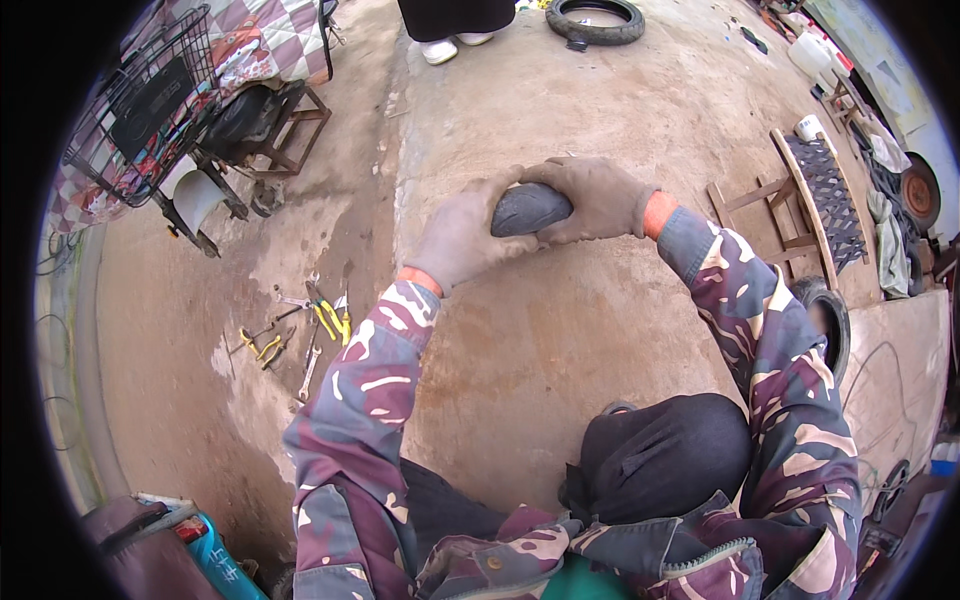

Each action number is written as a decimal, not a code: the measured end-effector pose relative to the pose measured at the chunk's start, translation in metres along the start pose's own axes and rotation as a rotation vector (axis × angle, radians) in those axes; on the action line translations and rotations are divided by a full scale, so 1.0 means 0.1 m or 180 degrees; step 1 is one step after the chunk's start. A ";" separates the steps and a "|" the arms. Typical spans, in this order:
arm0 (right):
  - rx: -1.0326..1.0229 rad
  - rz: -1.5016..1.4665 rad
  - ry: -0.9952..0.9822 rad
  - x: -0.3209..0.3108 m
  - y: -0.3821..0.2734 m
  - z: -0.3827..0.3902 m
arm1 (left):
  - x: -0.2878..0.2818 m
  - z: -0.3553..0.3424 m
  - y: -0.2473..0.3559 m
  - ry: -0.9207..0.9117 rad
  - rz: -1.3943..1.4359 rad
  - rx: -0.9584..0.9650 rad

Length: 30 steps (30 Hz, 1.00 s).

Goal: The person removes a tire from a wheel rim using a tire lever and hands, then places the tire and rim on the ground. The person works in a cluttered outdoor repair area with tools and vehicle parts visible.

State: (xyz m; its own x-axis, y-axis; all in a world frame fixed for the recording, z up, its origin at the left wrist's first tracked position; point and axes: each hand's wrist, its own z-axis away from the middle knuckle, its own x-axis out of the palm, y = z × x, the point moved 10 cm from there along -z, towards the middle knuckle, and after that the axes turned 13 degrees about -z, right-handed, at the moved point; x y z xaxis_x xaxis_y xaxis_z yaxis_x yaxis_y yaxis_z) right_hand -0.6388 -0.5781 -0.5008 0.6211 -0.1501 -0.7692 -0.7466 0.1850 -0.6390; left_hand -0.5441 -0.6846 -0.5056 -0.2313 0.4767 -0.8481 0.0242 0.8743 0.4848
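Note:
My left hand (463, 232), in a grey-brown glove, grips the left end of a dark, rounded black object (527, 210) out in front of me. My right hand (600, 200), gloved alike, has its fingers wrapped round the other end, with the thumb along its upper side. What exactly the object is, I cannot tell. Below and left of it on the floor lie pliers with yellow handles (330, 315), more pliers (265, 345) and several spanners (310, 372).
A person's white shoes (438, 50) show at the top, near a loose tyre (594, 22). At left stand a wire basket (130, 130) and a wooden stool (285, 140); at right a woven-seat wooden frame (830, 200) and another tyre (838, 340). A turquoise item (220, 560) is at lower left.

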 end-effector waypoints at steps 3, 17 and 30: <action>0.0211 -0.0306 0.0494 -0.19 0.34 0.08 | 0.10 -0.17 -0.23 -0.0164 -0.0076 -0.0271; 0.0351 -0.0137 0.1349 -0.21 0.52 -0.14 | 0.10 -0.32 -0.99 -0.0089 0.0380 -0.0523; -0.0089 -0.0434 0.1001 0.31 0.09 -0.12 | -0.11 0.38 -0.80 0.0285 -0.0211 -0.0473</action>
State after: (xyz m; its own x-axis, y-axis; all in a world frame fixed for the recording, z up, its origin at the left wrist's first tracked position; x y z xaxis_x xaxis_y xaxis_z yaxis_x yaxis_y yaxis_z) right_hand -0.6291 -0.5926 -0.5306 0.6150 -0.4645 -0.6372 -0.6708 0.1167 -0.7324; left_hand -0.5065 -0.7561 -0.5426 -0.3134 0.4025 -0.8601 -0.1366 0.8772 0.4603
